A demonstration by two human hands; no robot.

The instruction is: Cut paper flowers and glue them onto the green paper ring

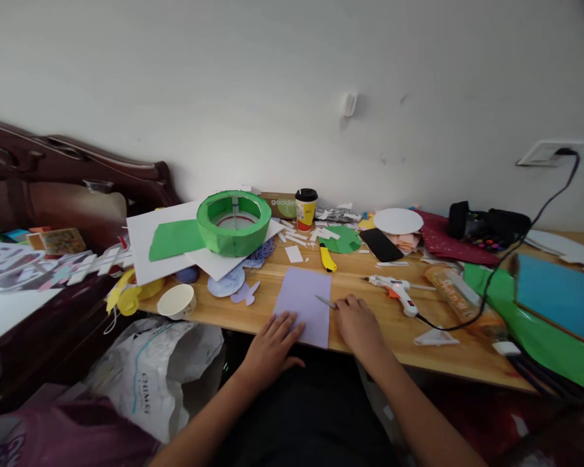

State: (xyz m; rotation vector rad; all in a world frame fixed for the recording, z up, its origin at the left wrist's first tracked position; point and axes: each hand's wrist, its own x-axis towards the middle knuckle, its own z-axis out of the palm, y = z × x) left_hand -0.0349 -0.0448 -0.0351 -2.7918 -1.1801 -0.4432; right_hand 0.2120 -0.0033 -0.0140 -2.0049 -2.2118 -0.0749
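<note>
A pale lilac sheet of paper [304, 305] lies on the wooden table [370, 337] near its front edge. My left hand [272, 344] rests flat on the sheet's lower left corner, fingers spread. My right hand [357, 324] is at the sheet's right edge, fingers closed around a thin pointed tool [325, 301], perhaps a pencil or a blade, whose tip lies on the paper.
Behind the sheet stand a green paper ring [233, 222], a paper cup with a black lid [305, 209], a yellow cutter [327, 257], a black phone [381, 244] and a white glue gun [396, 290] with its cord. Green and blue sheets [555, 298] lie right; a bag [146, 376] hangs left.
</note>
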